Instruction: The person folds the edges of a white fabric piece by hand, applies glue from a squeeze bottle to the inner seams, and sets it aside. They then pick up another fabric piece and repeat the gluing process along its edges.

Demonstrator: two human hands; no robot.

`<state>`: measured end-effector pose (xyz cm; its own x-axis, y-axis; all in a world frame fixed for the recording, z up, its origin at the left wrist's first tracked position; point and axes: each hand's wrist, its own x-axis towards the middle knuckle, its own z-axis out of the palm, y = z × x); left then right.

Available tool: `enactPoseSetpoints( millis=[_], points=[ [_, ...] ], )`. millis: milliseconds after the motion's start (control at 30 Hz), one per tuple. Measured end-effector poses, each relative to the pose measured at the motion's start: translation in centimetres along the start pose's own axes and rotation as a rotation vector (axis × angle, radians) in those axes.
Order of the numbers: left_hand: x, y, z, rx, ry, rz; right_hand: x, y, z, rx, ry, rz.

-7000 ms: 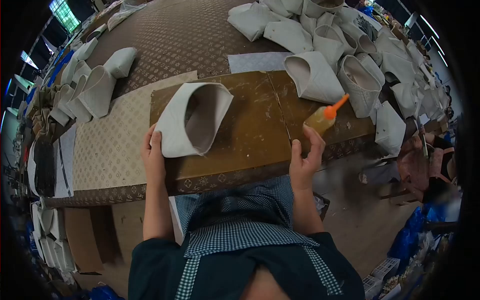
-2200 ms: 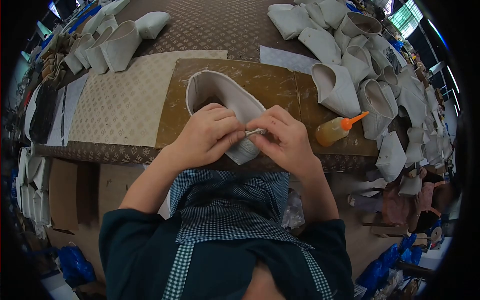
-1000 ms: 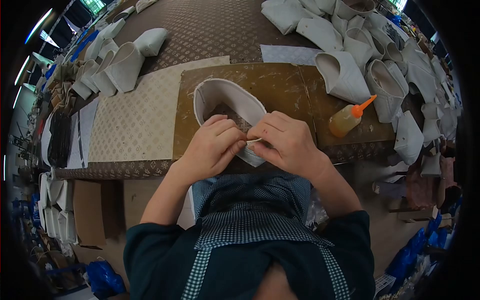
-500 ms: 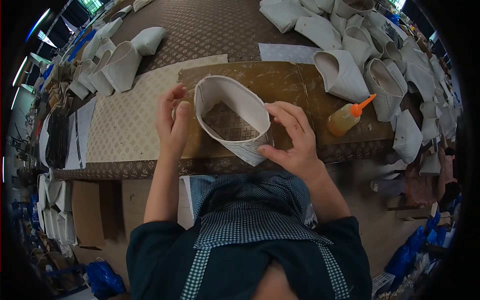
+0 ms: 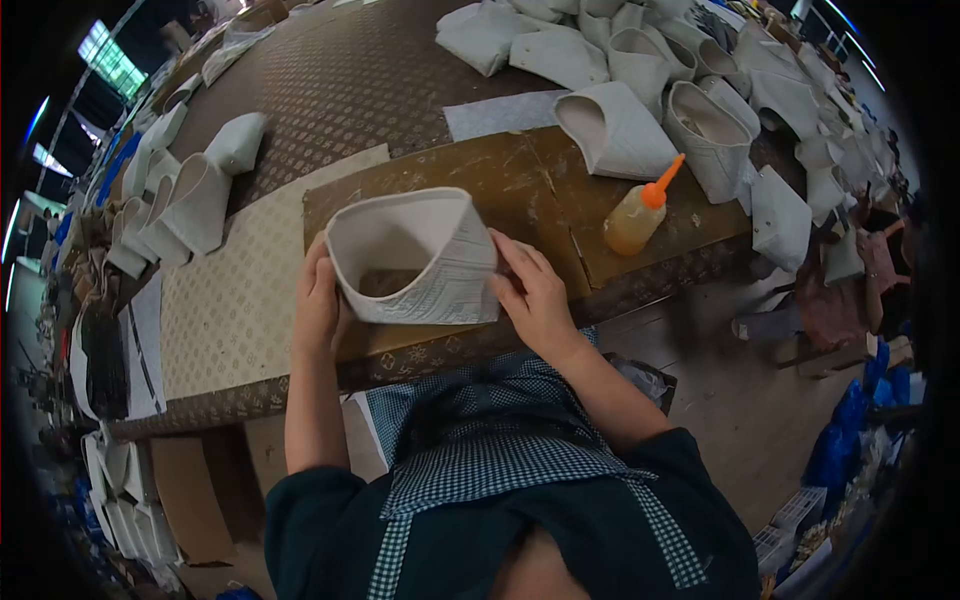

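A white embossed leather piece, shaped like a short open tube with a pointed rim, is held over the brown board. Brown shows through its opening from below. My left hand grips its left side, some fingers hidden behind the wall. On the right side, my right hand presses against the wall with fingers and thumb. To the right of that hand, a glue bottle with an orange nozzle stands on the board.
Many similar white pieces are heaped at the back right, and several more stand at the left. A patterned cream sheet lies left of the board. Black strips hang by the left edge. A cardboard box is below.
The white piece has been turned and tipped so its embossed side faces me. My left hand has closed from beside it onto its left wall. The camera view has shifted.
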<state>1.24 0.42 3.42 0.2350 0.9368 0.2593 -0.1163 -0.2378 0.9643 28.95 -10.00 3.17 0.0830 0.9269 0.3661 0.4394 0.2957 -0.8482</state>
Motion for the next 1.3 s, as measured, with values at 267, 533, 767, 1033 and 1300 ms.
enactPoseSetpoints(
  millis=[267, 533, 767, 1033, 1300],
  points=[
    [-1.7, 2.4, 0.7, 0.383, 0.449, 0.567, 5.0, -0.7, 1.3, 0.356, 0.166, -0.074],
    [-2.4, 4.1, 4.6, 1.102, -0.232, 0.742, -2.5, 4.5, -4.0, 0.352, 0.665, -0.076],
    [-4.0, 2.9, 8.2, 0.585, -0.101, 0.517, -1.8, 7.6, -10.3, -0.086, 0.772, 0.092],
    [-4.3, 2.8, 13.4, 0.412, -0.202, 0.368, -0.7, 4.4, -6.6, -0.26, 0.535, -0.077],
    [-5.1, 1.5, 16.4, -0.161, -0.139, 0.099, -4.2, -0.4, -1.2, -0.032, 0.202, -0.174]
  ],
)
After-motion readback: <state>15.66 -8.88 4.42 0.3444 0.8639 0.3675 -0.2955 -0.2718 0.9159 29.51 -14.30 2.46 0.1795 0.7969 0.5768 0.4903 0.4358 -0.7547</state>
